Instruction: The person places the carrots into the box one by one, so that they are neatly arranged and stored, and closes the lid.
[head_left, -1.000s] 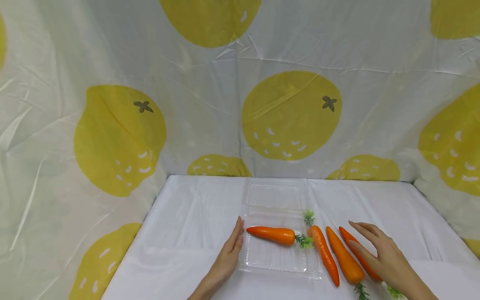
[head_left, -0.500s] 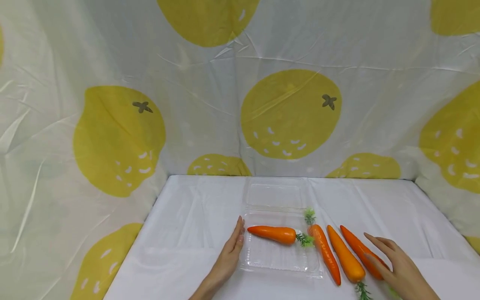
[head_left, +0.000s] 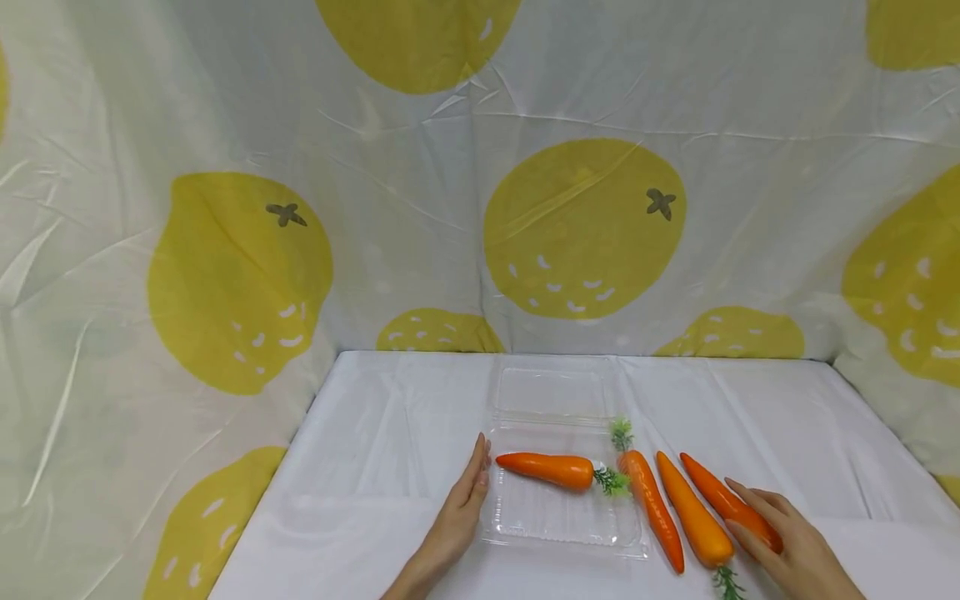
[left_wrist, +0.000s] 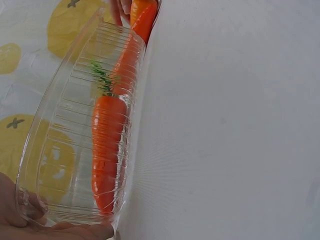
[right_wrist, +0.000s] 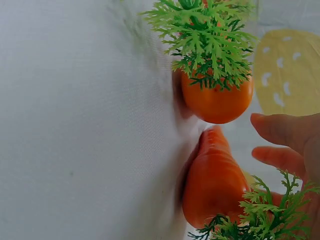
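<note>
A clear plastic clamshell container [head_left: 558,527] lies with its lid [head_left: 551,392] folded back. One orange carrot [head_left: 547,471] with a green top is in its base, pointing left. My left hand [head_left: 448,518] rests against the container's left wall, fingers mostly straight; in the left wrist view its fingers touch the container's near end. To the right lie a carrot [head_left: 654,512] beside the container, a middle carrot [head_left: 693,517] and a rightmost carrot [head_left: 720,492]. Over the rightmost one my right hand [head_left: 798,546] spreads its thumb and fingers; the right wrist view shows them not closed round it.
A white cloth [head_left: 375,450] covers the table. Behind and beside it hangs a pale curtain [head_left: 420,192] printed with yellow lemons. The leafy top [head_left: 621,433] of the carrot beside the container stands by the container's right edge.
My right hand has shifted rightward and lowered toward the rightmost carrot, its thumb and fingers now on either side of it. The left hand and container have stayed put.
</note>
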